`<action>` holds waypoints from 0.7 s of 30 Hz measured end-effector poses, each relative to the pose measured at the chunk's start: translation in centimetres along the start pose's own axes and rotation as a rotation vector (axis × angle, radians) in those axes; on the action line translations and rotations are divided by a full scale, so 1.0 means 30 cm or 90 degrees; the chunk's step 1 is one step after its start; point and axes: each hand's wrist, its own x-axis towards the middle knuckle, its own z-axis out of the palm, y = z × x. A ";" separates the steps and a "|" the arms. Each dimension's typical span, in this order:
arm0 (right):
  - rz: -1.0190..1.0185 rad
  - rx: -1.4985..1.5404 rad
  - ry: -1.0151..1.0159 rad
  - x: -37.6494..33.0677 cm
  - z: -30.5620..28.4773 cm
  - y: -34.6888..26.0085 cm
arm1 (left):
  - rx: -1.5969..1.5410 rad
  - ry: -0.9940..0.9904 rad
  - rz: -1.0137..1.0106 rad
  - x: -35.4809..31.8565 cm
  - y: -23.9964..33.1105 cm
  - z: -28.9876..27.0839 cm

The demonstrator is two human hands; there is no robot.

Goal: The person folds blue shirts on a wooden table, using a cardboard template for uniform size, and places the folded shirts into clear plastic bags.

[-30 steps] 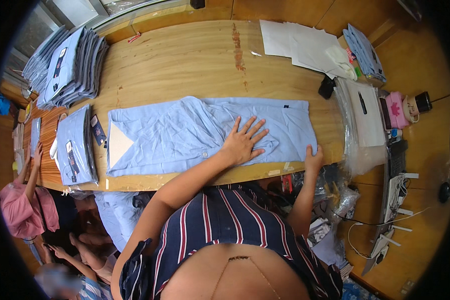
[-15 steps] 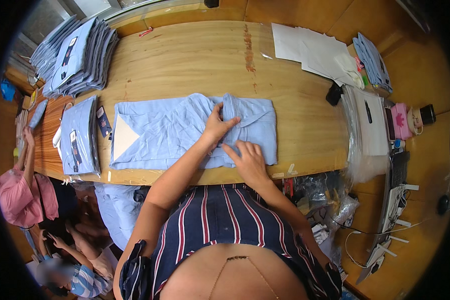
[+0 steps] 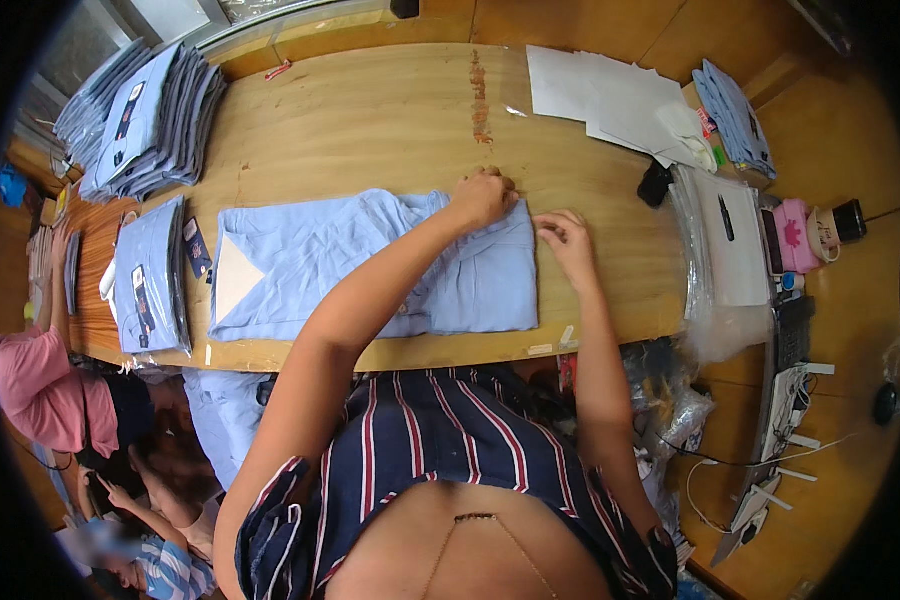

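A light blue shirt [image 3: 300,265] lies flat on the wooden table [image 3: 370,130], its right end folded over and a white card showing at its collar end on the left. My left hand [image 3: 483,197] is closed on the far right corner of the folded part. My right hand [image 3: 563,235] pinches the shirt's right edge just beside it, fingers curled on the cloth.
Folded packed blue shirts [image 3: 150,275] lie left of the shirt, and a tall stack [image 3: 135,125] sits at the far left corner. White paper sheets [image 3: 610,95] and clear plastic bags [image 3: 725,240] lie to the right. A person in pink [image 3: 40,390] sits at lower left.
The shirt's right end has been folded over, so it is shorter. Both my hands moved from the middle and near edge up to its far right corner.
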 end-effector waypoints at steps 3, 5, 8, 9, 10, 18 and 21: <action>0.020 0.023 -0.053 0.024 0.033 0.072 | 0.006 -0.083 0.042 0.069 0.005 0.048; 0.000 -0.026 -0.047 0.023 0.043 0.060 | 0.014 -0.104 0.122 0.074 -0.012 0.071; -0.032 -0.085 -0.049 0.030 0.032 0.030 | -0.002 -0.109 0.204 0.063 -0.028 0.088; -0.050 -0.078 -0.021 0.021 0.033 0.036 | -0.019 -0.098 0.184 0.054 -0.025 0.095; -0.070 -0.074 0.008 0.016 0.028 0.037 | -0.035 -0.084 0.166 0.050 -0.015 0.093; -0.054 -0.094 0.123 -0.232 0.014 -0.041 | -0.190 -0.011 0.162 0.024 0.008 0.062; 0.034 -0.110 0.110 -0.274 0.013 -0.039 | -0.001 0.030 0.152 -0.044 0.107 0.034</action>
